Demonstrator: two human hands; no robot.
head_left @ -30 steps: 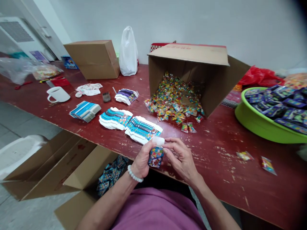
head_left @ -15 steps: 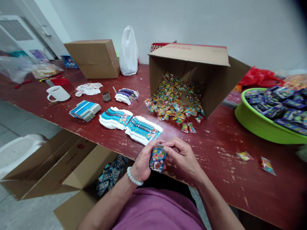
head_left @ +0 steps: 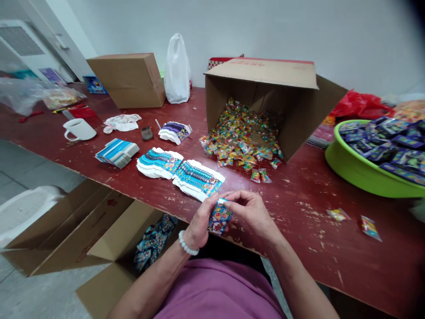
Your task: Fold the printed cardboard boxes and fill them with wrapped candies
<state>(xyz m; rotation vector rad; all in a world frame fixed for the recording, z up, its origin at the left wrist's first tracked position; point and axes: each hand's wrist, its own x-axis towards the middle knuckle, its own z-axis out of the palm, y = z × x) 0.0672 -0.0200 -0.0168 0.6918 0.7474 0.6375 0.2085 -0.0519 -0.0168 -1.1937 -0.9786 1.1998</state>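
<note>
Close to the table's front edge, a small blue printed candy box is held upright between my hands. My left hand, with a pale bead bracelet at the wrist, is closed around the box's left side. The fingers of my right hand pinch the white flap at the box's top end. Just beyond my hands lie two fanned stacks of flat blue cartons, the nearer one almost at my left fingertips. Wrapped candies spill out of a cardboard box lying on its side.
A green basin of purple packets stands at the right. Two loose candies lie before it. At the left are a white mug, a cloth and a closed carton. Below the edge, an open box holds blue packets.
My right fingers have moved the box's top flap, which now shows white and folded at the opening. The box has tilted slightly; my left hand keeps its hold.
</note>
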